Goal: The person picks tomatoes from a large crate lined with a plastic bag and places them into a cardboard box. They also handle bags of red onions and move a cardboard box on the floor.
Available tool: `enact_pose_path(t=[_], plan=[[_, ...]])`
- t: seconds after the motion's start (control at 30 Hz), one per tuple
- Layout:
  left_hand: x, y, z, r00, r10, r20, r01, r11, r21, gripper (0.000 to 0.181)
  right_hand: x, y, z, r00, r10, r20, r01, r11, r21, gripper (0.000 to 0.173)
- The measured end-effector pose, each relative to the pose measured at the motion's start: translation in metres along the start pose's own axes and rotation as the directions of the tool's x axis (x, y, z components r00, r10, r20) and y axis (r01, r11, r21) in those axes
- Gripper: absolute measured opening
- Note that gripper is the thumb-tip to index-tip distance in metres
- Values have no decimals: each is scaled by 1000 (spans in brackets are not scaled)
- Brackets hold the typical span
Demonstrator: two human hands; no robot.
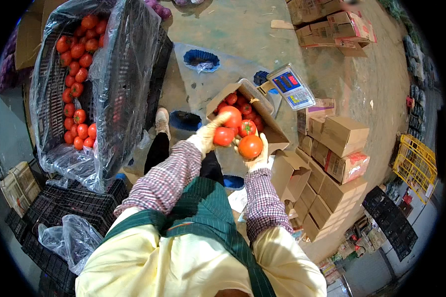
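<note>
My left hand, in a pale glove, grips two red tomatoes, an upper tomato and a lower tomato. Beside it, my right hand, gloved too, cups a large tomato. Another tomato with a green calyx rests just above that one, against the fingers or between the hands; its exact support is hidden. Both hands are over the near side of an open cardboard box with tomatoes inside. The box sits on the metal pan of a digital scale with a lit display.
At left stands a black plastic crate lined with clear plastic film, holding many tomatoes. Stacked cartons rise at right. Blue-rimmed holes or trays dot the floor near my shoe. Black crates lie at lower left.
</note>
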State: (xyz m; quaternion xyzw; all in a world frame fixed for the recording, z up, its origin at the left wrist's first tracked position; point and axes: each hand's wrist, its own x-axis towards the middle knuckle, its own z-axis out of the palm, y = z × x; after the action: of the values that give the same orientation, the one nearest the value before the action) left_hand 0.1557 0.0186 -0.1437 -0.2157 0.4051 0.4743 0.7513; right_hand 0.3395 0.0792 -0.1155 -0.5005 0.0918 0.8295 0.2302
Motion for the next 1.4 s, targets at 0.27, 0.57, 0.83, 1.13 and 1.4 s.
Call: enact_pose_path(t=[0.27,0.57,0.83,1.13,1.4], plan=[[44,-36,-16,907,327,-266,-207,895,395,43,50,-21,-101,943,-134,-305,50,962,-268,22],[-217,104,-96,621,764,-177,-695,640,328,26,22,113,234,930,-112,349,347,576,-740,15],[-285,196,-324,-80,965,-249,-87,242,966,51,96,391,362,587,671,453,809,-512,-289,23],[-254,229,-376,563,633,-532,633,84,770,82,154,505,301,843,537,21,537,-841,-60,55],[-230,219,-391,460,794,-397,719,-70,692,96,205,378,389,584,777,-233,153,-388,-909,36]])
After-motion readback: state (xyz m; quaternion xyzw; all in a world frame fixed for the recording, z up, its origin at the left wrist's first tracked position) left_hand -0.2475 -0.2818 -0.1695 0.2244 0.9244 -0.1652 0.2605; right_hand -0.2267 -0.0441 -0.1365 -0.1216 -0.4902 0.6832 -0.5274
